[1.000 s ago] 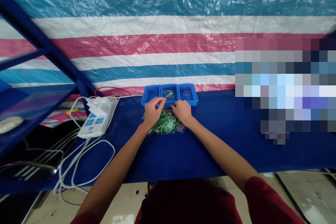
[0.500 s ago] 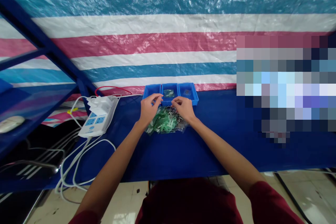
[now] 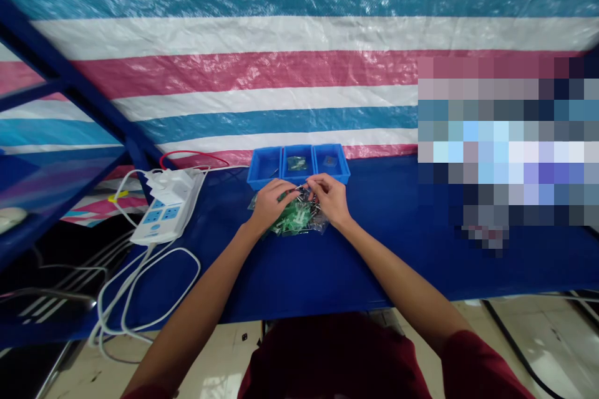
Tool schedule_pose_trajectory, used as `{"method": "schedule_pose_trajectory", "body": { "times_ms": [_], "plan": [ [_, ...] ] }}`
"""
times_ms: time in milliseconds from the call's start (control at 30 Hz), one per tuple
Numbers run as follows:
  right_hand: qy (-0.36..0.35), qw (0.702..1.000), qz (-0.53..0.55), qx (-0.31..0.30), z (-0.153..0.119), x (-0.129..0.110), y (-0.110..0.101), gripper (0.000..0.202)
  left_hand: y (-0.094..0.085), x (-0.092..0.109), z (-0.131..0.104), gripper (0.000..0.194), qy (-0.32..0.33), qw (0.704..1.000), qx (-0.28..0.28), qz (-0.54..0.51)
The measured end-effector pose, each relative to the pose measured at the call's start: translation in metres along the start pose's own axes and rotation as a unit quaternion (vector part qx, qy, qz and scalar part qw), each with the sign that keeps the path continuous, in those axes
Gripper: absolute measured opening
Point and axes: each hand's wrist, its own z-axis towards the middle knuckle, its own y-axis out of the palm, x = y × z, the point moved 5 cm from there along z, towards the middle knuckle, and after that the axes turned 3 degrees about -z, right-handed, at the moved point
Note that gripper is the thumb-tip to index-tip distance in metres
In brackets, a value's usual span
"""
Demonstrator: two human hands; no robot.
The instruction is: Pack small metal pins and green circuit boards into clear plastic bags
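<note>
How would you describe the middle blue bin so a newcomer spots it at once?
Find the striped sheet behind the blue table. Near the table's far edge, just beyond the left hand and right hand, three blue bins stand in a row. The middle bin is the only one showing a greenish packet inside.

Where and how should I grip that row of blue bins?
Try the raised outer walls of the row of blue bins, coming in from left and right together; the long near side seems worse, with a packet pile crowding it.
</note>
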Motion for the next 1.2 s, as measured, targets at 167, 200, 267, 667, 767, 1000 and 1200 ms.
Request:
{"method": "schedule_pose_trajectory", "body": {
  "times_ms": [167, 200, 267, 667, 767, 1000, 1200],
  "plan": [
    [-0.036, 0.998, -0.051, -0.016, 0.001, -0.001, 0.001, 0.022, 0.000, 0.001, -0.002, 0.032, 0.005, 1.000, 0.018, 0.004],
    [-0.048, 0.996, -0.077, -0.026, 0.003, -0.004, 0.002, 0.022, -0.001, 0.001, -0.003, 0.033, 0.002, 1.000, 0.022, 0.009],
    [-0.080, 0.985, -0.143, -0.051, 0.009, -0.011, 0.003, 0.023, -0.002, 0.000, -0.003, 0.035, -0.008, 0.999, 0.028, 0.018],
    [-0.168, 0.936, -0.301, -0.075, 0.011, -0.014, 0.009, 0.033, -0.001, 0.001, 0.024, 0.036, -0.043, 0.997, -0.029, -0.050],
    [-0.171, 0.938, -0.296, -0.057, 0.010, -0.014, 0.008, 0.035, -0.002, 0.008, 0.028, 0.036, -0.046, 0.995, -0.026, -0.083],
    [-0.175, 0.940, -0.274, -0.102, 0.000, -0.010, 0.009, 0.038, -0.012, 0.012, 0.010, 0.035, -0.090, 0.988, -0.062, -0.111],
    [-0.173, 0.942, -0.271, -0.095, -0.001, -0.008, 0.004, 0.039, -0.010, 0.012, 0.008, 0.034, -0.065, 0.990, -0.089, -0.087]
  ]
}}
